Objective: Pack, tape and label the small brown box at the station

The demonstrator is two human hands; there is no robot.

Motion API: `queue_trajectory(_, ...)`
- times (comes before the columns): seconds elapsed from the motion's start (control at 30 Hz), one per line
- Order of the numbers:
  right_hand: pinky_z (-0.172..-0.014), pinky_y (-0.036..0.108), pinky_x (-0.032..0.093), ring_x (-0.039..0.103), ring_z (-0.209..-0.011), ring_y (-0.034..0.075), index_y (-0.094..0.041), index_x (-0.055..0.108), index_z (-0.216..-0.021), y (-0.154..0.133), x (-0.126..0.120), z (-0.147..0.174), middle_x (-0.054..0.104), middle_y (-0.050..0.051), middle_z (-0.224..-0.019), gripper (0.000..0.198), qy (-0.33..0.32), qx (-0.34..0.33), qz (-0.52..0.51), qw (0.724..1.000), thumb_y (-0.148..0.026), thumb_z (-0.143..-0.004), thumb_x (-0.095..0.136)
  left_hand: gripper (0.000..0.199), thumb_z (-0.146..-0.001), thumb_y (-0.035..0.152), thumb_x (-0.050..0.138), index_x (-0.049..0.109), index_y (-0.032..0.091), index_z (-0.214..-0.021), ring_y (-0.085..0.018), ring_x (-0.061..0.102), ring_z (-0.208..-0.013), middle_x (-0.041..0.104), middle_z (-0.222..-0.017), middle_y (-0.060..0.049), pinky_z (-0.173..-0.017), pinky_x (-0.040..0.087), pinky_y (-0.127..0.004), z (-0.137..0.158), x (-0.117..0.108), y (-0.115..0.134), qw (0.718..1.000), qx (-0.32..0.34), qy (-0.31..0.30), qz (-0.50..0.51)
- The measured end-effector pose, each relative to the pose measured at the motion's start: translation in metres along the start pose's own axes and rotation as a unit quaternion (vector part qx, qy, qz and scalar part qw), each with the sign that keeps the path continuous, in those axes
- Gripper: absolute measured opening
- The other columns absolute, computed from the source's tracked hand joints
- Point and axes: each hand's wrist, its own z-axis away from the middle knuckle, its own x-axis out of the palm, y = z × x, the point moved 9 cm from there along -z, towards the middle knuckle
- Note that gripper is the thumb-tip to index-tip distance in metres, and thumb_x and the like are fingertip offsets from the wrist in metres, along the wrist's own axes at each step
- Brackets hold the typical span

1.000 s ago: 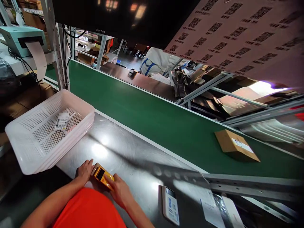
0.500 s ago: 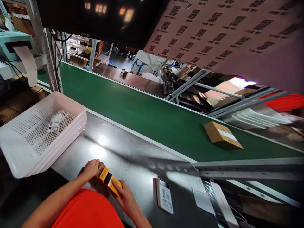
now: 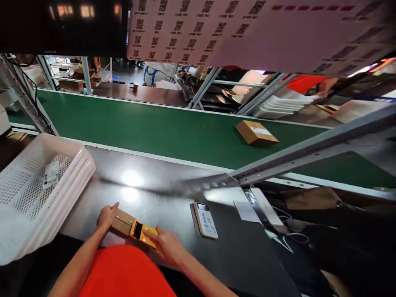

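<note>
Near the table's front edge, a small cardboard box (image 3: 123,222) lies in front of my red top. My left hand (image 3: 107,215) is closed around its left end. A dark line runs along the top face of the box. My right hand (image 3: 167,245) grips a yellow tape dispenser (image 3: 150,236) with a black part at its front. That front end meets the right end of the box. Whether tape is stuck to the cardboard I cannot make out.
White perforated baskets (image 3: 88,163), stacked, hold a labelled packet (image 3: 51,174) at left. A white device with a small screen (image 3: 206,221) lies right of my hands. Beyond the metal table (image 3: 161,173), a green conveyor (image 3: 148,128) carries a carton (image 3: 258,134). A metal post (image 3: 309,144) slants across the right.
The dispenser and my right hand have swung to a flatter angle, and more of the box shows between my hands. My view has turned to the right. Both hands keep their holds.
</note>
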Motion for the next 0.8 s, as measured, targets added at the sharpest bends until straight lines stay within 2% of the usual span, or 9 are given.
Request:
queue_trajectory(0.13,-0.075,0.033,0.047,0.064,-0.079,0.024,-0.039,0.073,-0.139,0.019,0.002,0.022,0.071,0.008,-0.101,0.063,0.009,0.006,-0.016,1.000,-0.020,-0.080,0.065,0.066,-0.104,0.069,0.035,0.075,0.020,-0.083,-0.037,0.077,-0.106,0.083,-0.104,-0.023,-0.088,0.053,-0.039,-0.009,-0.010,-0.011,1.000,0.014,0.013,-0.016)
queue_trajectory(0.3,-0.078,0.035,0.047,0.064,-0.083,0.025,-0.039,0.075,-0.136,0.018,0.008,0.019,0.070,0.009,-0.103,0.063,0.004,0.011,-0.006,1.000,-0.016,-0.078,0.065,0.064,-0.103,0.068,0.036,0.067,0.023,-0.071,-0.035,0.077,-0.094,0.081,-0.092,-0.019,-0.083,0.052,-0.038,-0.013,-0.016,-0.012,0.999,0.029,0.021,-0.014)
queue_trajectory(0.43,-0.076,0.032,0.046,0.061,-0.080,0.022,-0.038,0.077,-0.132,0.019,0.009,0.018,0.069,0.006,-0.099,0.058,0.048,0.006,-0.038,0.998,-0.017,-0.079,0.068,0.062,-0.102,0.068,0.034,0.059,0.025,-0.064,-0.036,0.074,-0.092,0.078,-0.086,-0.019,-0.084,0.052,-0.041,-0.017,-0.036,-0.020,0.999,0.027,0.032,-0.008)
queue_trajectory(0.5,-0.075,0.032,0.045,0.060,-0.079,0.022,-0.038,0.078,-0.129,0.019,0.008,0.018,0.068,0.006,-0.098,0.058,0.066,0.008,-0.050,0.997,-0.016,-0.077,0.069,0.066,-0.100,0.074,0.031,0.057,0.026,-0.063,-0.037,0.073,-0.091,0.076,-0.082,-0.019,-0.084,0.052,-0.043,-0.018,-0.043,-0.026,0.999,0.023,0.032,0.003)
queue_trajectory(0.67,-0.077,0.033,0.045,0.062,-0.083,0.024,-0.039,0.075,-0.136,-0.001,-0.003,0.006,0.070,0.008,-0.103,0.062,0.053,0.000,-0.018,0.998,-0.016,-0.079,0.070,0.087,-0.087,0.097,0.009,0.056,0.026,-0.069,-0.033,0.073,-0.088,0.073,-0.082,-0.015,-0.075,0.056,-0.039,-0.012,-0.040,-0.033,0.997,0.026,-0.008,0.076)
queue_trajectory(0.8,-0.078,0.033,0.045,0.064,-0.086,0.025,-0.040,0.073,-0.139,-0.026,-0.030,-0.002,0.070,0.009,-0.103,0.057,0.056,-0.008,-0.021,0.998,-0.023,-0.085,0.069,0.093,-0.077,0.105,0.002,0.052,0.027,-0.072,-0.030,0.073,-0.088,0.073,-0.084,-0.013,-0.072,0.057,-0.037,-0.003,-0.038,-0.029,0.990,0.035,-0.041,0.127)
